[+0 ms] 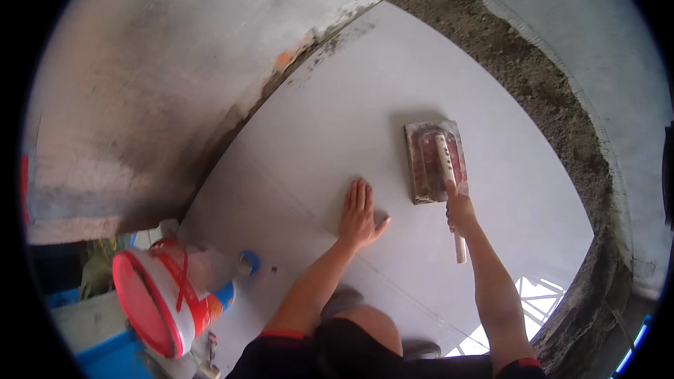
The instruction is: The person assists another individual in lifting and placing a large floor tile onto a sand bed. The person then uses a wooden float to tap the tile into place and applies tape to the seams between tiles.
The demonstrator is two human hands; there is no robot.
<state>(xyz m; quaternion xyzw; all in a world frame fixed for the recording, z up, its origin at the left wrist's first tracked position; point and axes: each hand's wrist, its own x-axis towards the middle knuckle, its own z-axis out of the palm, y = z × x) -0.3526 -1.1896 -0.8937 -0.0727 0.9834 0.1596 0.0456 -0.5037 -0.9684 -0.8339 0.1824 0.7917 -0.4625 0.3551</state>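
Large pale glossy tiles (337, 112) cover the floor in front of me, with a thin joint line running across them. My left hand (361, 219) lies flat on a tile near that line, its fingers stretched out and the thumb apart. Closed round a long pale handle, my right hand (459, 212) holds a tile tamper. The tamper (427, 172) has a wide rectangular block with a worn reddish middle and dirty grey edges. Its block is to the right of my left hand, over the tile; whether it touches the surface I cannot tell.
A white bucket with a red lid (145, 302) leans at the lower left, beside a small blue-rimmed round thing (248, 262). A strip of rough mortar (519, 63) borders the tile on the right. Bare walls (161, 63) rise at the left and right. Crumbs lie along the left edge.
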